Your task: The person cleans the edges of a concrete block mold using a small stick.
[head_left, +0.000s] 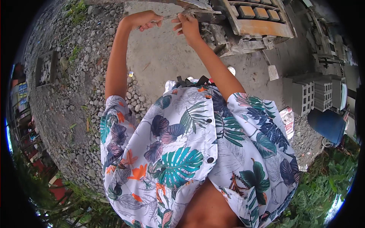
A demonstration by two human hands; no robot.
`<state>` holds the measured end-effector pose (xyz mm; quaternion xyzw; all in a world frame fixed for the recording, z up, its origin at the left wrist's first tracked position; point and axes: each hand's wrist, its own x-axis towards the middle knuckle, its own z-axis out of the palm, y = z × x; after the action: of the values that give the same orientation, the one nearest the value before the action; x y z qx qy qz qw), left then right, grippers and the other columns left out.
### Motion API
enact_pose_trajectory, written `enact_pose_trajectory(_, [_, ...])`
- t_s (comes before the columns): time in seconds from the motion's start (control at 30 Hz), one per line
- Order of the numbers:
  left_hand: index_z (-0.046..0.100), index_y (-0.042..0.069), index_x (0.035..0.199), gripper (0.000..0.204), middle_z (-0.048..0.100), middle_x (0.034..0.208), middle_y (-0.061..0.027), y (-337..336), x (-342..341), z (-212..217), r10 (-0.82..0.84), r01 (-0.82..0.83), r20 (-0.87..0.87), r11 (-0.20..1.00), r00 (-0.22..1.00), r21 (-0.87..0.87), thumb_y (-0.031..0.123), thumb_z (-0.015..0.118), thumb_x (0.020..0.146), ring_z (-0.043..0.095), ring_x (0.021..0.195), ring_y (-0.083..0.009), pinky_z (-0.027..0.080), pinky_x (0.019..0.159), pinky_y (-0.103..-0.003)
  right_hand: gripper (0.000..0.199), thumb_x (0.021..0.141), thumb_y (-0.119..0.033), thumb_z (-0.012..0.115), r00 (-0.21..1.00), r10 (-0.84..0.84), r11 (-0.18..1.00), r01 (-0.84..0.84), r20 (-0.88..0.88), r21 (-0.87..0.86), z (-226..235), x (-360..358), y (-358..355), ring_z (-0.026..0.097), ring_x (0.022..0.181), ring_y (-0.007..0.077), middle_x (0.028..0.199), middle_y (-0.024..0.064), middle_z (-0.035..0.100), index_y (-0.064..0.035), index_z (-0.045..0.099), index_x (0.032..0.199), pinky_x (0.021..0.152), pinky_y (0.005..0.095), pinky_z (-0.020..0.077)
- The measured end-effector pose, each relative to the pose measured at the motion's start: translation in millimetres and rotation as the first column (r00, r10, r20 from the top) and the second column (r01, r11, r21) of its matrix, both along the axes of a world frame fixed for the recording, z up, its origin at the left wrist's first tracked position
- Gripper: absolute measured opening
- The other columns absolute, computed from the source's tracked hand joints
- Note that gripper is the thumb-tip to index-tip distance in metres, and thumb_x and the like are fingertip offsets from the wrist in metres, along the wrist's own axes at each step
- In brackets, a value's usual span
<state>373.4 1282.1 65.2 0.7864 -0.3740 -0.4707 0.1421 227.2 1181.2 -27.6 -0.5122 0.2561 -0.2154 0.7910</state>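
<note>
Left hand [146, 19]: was closed around a thin metal bar [197, 13], at the bar's left end.
Right hand [187, 23]: gripped the same bar, just beside the left hand.
Bar: reached to the block machine [254, 22], at the concrete slab's [167, 57] far edge.
Doing it well: probably both hands had to stay tight and pull evenly, feet clear.

A grey metal bar [197, 15] lies level at the block-moulding machine's [258, 22] front edge
</note>
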Motion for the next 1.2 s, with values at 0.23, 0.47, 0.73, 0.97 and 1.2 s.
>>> enact_pose_trajectory(0.23, [0.056, 0.004, 0.077, 0.043, 0.027, 0.045, 0.0060, 13, -4, 9, -0.077, 0.084, -0.056, 0.989, 0.995, 0.123, 0.044, 0.043, 0.088, 0.023, 0.039, -0.0062, 0.020, 0.038, -0.025, 0.027, 0.090, -0.024, 0.044, 0.991, -0.122, 0.991, 0.125, -0.060, 0.053, 0, -24, 47, 0.053, 0.048, 0.0116, 0.073, 0.0098, 0.061, 0.0004, 0.051, 0.081, 0.040, 0.0253, 0.0399])
enact_pose_trajectory(0.47, [0.056, 0.005, 0.076, 0.039, 0.034, 0.049, 0.0055, 36, -9, -18, 0.113, -0.108, 0.017, 0.976, 0.993, -0.191, 0.041, 0.045, 0.087, 0.030, 0.041, -0.0066, 0.025, 0.038, -0.024, 0.028, 0.088, -0.027, 0.045, 0.994, 0.018, 0.998, -0.024, -0.110, -0.052, 20, 13, 15, 0.053, 0.049, 0.0131, 0.069, 0.0092, 0.057, -0.0002, 0.047, 0.081, 0.041, 0.0266, 0.0391])
enact_pose_trajectory(0.73, [0.050, 0.008, 0.073, 0.036, 0.032, 0.050, 0.0072, 31, -125, -114, 0.291, -0.689, -0.789, 0.691, 0.542, -0.219, 0.038, 0.040, 0.090, 0.027, 0.041, -0.0047, 0.021, 0.038, -0.022, 0.022, 0.088, -0.022, 0.048, 0.974, -0.219, 0.822, 0.151, -0.061, -0.549, -10, -33, 17, 0.052, 0.050, 0.0147, 0.064, 0.0068, 0.056, -0.0003, 0.046, 0.084, 0.048, 0.0306, 0.0408])
enact_pose_trajectory(0.97, [0.053, 0.008, 0.083, 0.039, 0.045, 0.060, 0.0051, -16, -205, -109, 0.448, -0.939, -0.830, 0.081, 0.333, -0.333, 0.040, 0.035, 0.092, 0.037, 0.048, -0.0054, 0.027, 0.042, -0.020, 0.023, 0.089, -0.021, 0.044, 0.965, 0.052, 0.810, -0.190, -0.256, -0.554, 36, -29, 29, 0.058, 0.060, 0.0269, 0.069, 0.0132, 0.059, -0.0018, 0.051, 0.099, 0.058, 0.0357, 0.0444])
enact_pose_trajectory(1.2, [0.049, 0.010, 0.086, 0.032, 0.044, 0.059, 0.0055, -26, -194, -70, 0.500, -0.875, -0.855, -0.343, 0.139, -0.342, 0.039, 0.035, 0.092, 0.036, 0.049, -0.0045, 0.027, 0.042, -0.020, 0.034, 0.088, -0.024, 0.045, 0.970, -0.001, 0.718, -0.168, -0.242, -0.675, 58, -33, 42, 0.059, 0.083, 0.0348, 0.088, 0.0188, 0.060, -0.0015, 0.046, 0.114, 0.073, 0.0393, 0.0452])
